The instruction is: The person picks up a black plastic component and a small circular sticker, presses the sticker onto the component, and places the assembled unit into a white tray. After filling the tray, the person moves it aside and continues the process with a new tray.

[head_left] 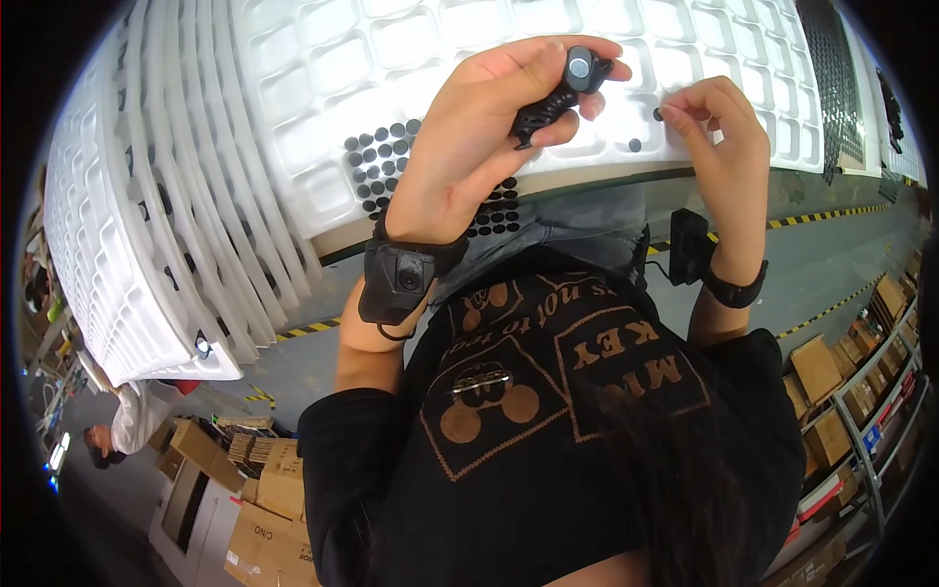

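Observation:
My left hand [479,137] grips a small black part [559,93] with a round metal end, holding it over a white moulded tray [391,59] with many square pockets. My right hand [724,137] is beside it to the right, thumb and fingers pinched on a small black disc [658,114] at the tray's surface. Another loose black disc [635,145] lies just below. A patch of several black round discs [386,161] sits on the tray near my left wrist. Each wrist carries a black strapped device [399,281], [688,245].
A fanned stack of white trays [147,196] fills the left side. Cardboard boxes [264,479] stand at the lower left, where another person [122,426] bends over. Shelves with boxes [851,391] line the right. Yellow-black tape [822,215] marks the grey floor.

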`<state>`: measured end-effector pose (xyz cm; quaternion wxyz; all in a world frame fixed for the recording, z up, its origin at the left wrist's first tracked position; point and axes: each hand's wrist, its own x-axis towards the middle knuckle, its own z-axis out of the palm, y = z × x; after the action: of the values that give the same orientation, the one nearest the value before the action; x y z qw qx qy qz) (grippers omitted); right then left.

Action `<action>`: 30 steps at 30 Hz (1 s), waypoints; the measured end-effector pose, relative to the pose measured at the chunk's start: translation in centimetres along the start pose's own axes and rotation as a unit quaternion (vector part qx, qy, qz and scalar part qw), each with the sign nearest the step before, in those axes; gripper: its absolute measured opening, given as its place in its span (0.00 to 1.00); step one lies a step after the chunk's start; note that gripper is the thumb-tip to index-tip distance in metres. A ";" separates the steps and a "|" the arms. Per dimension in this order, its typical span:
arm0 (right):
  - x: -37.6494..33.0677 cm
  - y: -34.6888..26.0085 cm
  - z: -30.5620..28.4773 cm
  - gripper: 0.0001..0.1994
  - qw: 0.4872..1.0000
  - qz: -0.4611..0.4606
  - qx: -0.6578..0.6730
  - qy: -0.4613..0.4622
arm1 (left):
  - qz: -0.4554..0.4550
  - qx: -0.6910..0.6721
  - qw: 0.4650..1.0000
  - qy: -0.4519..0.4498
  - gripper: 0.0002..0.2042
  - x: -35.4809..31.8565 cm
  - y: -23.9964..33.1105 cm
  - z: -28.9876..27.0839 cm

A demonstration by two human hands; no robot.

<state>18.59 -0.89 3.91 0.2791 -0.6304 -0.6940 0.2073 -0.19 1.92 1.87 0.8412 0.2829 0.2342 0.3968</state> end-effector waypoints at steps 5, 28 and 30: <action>0.0 0.3 0.3 0.02 1.000 0.009 0.025 0.010 | 0.004 0.020 1.000 0.010 0.18 0.1 -0.1 0.0; 1.8 -4.5 3.3 0.04 0.961 -0.113 0.246 0.060 | -0.014 -0.032 0.997 0.063 0.13 -0.2 0.3 0.5; 1.8 -4.5 3.3 0.04 0.961 -0.107 0.247 0.057 | -0.009 -0.031 0.997 0.068 0.12 -0.2 0.2 0.5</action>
<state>12.92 0.53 4.52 0.4857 -0.4743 -0.6679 0.3049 -0.06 1.75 2.44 0.8355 0.2268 0.2806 0.4144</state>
